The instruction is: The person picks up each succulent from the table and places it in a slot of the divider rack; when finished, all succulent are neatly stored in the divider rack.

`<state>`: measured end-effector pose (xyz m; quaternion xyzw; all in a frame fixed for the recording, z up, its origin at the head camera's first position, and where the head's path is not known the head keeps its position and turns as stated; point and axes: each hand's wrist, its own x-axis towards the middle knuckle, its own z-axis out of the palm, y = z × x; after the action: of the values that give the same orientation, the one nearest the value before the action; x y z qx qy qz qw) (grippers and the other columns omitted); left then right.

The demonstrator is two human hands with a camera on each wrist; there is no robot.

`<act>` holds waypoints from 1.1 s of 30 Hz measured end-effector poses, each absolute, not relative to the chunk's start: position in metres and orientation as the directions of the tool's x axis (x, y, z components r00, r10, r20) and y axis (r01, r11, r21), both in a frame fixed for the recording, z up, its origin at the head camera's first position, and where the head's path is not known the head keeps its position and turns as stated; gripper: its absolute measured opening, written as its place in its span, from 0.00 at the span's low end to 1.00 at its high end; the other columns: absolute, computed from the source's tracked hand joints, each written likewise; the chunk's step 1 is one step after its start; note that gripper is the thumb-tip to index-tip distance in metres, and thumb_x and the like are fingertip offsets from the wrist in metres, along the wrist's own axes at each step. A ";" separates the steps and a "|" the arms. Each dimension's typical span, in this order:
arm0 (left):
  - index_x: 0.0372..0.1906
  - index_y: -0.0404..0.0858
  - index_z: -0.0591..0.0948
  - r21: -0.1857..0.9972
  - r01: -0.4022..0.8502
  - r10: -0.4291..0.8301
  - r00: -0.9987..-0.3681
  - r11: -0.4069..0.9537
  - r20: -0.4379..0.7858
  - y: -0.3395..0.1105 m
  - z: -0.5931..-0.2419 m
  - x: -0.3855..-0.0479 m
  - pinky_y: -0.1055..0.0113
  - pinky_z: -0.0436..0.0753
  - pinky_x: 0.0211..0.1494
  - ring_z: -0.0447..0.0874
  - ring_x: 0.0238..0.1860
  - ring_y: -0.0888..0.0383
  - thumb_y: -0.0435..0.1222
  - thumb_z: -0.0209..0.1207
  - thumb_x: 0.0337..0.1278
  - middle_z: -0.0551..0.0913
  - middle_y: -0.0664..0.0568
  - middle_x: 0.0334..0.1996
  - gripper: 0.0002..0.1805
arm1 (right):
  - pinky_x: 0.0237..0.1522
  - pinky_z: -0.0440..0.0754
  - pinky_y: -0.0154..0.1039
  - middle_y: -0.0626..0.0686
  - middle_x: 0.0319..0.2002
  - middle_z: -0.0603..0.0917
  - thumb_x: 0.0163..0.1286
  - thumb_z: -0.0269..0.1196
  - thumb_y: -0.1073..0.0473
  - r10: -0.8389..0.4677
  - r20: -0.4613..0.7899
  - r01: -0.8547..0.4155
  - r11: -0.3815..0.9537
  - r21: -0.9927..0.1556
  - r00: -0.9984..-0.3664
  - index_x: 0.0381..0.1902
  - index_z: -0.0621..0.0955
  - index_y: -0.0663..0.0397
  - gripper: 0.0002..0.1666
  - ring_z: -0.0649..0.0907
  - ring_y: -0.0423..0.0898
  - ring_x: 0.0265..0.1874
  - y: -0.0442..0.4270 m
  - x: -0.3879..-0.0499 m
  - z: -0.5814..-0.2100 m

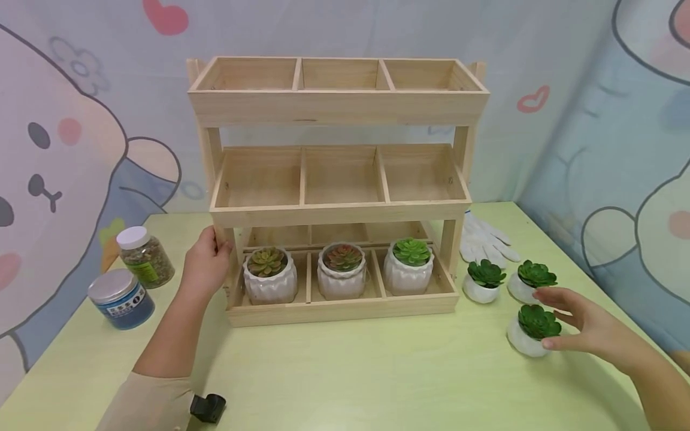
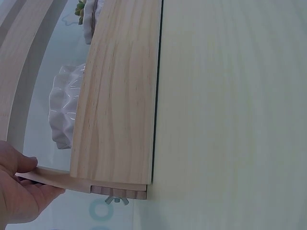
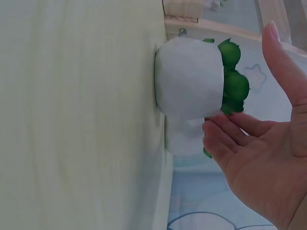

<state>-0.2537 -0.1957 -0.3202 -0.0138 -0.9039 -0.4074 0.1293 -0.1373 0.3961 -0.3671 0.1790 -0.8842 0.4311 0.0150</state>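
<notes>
My left hand [image 1: 207,263] grips the left upright of a three-tier wooden plant stand [image 1: 339,215]; in the left wrist view its thumb and fingers [image 2: 45,194] close around the wood. At the right, my right hand [image 1: 587,329] is spread around the nearest small green succulent in a white pot [image 1: 525,338]. The right wrist view has this white pot [image 3: 189,79] upright on the table, a gap between it and the thumb, the fingers close to its leaves. Two more small potted succulents, one nearer the stand [image 1: 481,291] and one behind the hand [image 1: 521,288], stand beside it.
Larger white pots with succulents [image 1: 269,284] fill the stand's bottom tier, one per compartment. White gloves [image 1: 485,239] lie behind the small pots. A blue-labelled jar [image 1: 123,302] and a white-lidded jar [image 1: 145,257] stand on the left side of the table [image 1: 350,377].
</notes>
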 end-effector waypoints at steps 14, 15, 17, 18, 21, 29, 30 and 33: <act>0.65 0.28 0.60 0.744 0.116 -0.094 -0.968 0.658 0.233 -0.195 -0.320 -0.254 0.41 0.71 0.55 0.68 0.58 0.33 0.32 0.43 0.71 0.68 0.29 0.59 0.23 | 0.44 0.75 0.27 0.41 0.57 0.68 0.52 0.71 0.67 -0.304 -0.008 -0.168 0.546 -0.821 -0.952 0.65 0.60 0.70 0.46 0.69 0.24 0.50 0.404 -0.141 -0.375; 0.65 0.28 0.60 0.744 0.117 -0.093 -0.968 0.657 0.234 -0.195 -0.320 -0.254 0.42 0.71 0.55 0.68 0.58 0.33 0.32 0.43 0.71 0.68 0.29 0.59 0.23 | 0.43 0.76 0.28 0.41 0.56 0.69 0.52 0.71 0.67 -0.307 -0.012 -0.165 0.544 -0.823 -0.952 0.64 0.60 0.70 0.46 0.69 0.25 0.50 0.404 -0.142 -0.375; 0.65 0.28 0.60 0.743 0.119 -0.092 -0.967 0.659 0.237 -0.195 -0.320 -0.254 0.42 0.72 0.55 0.68 0.58 0.33 0.33 0.44 0.70 0.69 0.29 0.59 0.23 | 0.44 0.75 0.27 0.42 0.55 0.70 0.51 0.71 0.68 -0.310 -0.011 -0.167 0.541 -0.824 -0.951 0.63 0.61 0.71 0.45 0.70 0.25 0.50 0.405 -0.143 -0.377; 0.65 0.28 0.60 0.743 0.119 -0.091 -0.967 0.659 0.236 -0.195 -0.320 -0.254 0.42 0.72 0.55 0.68 0.58 0.33 0.33 0.44 0.71 0.69 0.29 0.59 0.22 | 0.43 0.76 0.28 0.43 0.54 0.70 0.51 0.71 0.68 -0.308 -0.012 -0.165 0.541 -0.825 -0.951 0.62 0.62 0.70 0.44 0.70 0.26 0.49 0.405 -0.143 -0.378; 0.65 0.27 0.60 0.745 0.116 -0.092 -0.969 0.656 0.231 -0.195 -0.319 -0.254 0.42 0.72 0.55 0.68 0.58 0.33 0.33 0.44 0.71 0.68 0.29 0.59 0.22 | 0.42 0.77 0.29 0.48 0.54 0.70 0.50 0.71 0.69 -0.309 -0.026 -0.149 0.528 -0.836 -0.951 0.61 0.61 0.73 0.44 0.71 0.26 0.48 0.405 -0.146 -0.380; 0.66 0.28 0.59 0.752 0.106 -0.095 -0.971 0.650 0.219 -0.195 -0.319 -0.254 0.42 0.71 0.55 0.68 0.58 0.33 0.33 0.44 0.71 0.68 0.30 0.60 0.23 | 0.42 0.80 0.34 0.53 0.52 0.73 0.54 0.70 0.68 -0.325 -0.108 -0.066 0.481 -0.874 -0.939 0.60 0.57 0.80 0.45 0.76 0.32 0.45 0.405 -0.146 -0.380; 0.66 0.28 0.59 0.753 0.105 -0.094 -0.972 0.650 0.217 -0.195 -0.319 -0.254 0.42 0.71 0.55 0.68 0.58 0.33 0.33 0.44 0.71 0.68 0.30 0.60 0.23 | 0.42 0.80 0.35 0.53 0.51 0.74 0.54 0.70 0.68 -0.327 -0.107 -0.068 0.481 -0.874 -0.939 0.60 0.58 0.80 0.44 0.77 0.33 0.45 0.406 -0.146 -0.380; 0.66 0.28 0.59 0.752 0.104 -0.092 -0.972 0.651 0.214 -0.195 -0.319 -0.255 0.41 0.71 0.55 0.67 0.58 0.33 0.33 0.43 0.71 0.68 0.29 0.60 0.24 | 0.41 0.81 0.35 0.52 0.49 0.75 0.54 0.70 0.67 -0.327 -0.088 -0.086 0.480 -0.873 -0.941 0.58 0.60 0.79 0.41 0.78 0.35 0.44 0.406 -0.145 -0.381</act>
<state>-0.2548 -0.1948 -0.3194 -0.0033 -0.9011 -0.4175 0.1173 -0.1445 0.4064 -0.3807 0.1211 -0.8517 0.4951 -0.1218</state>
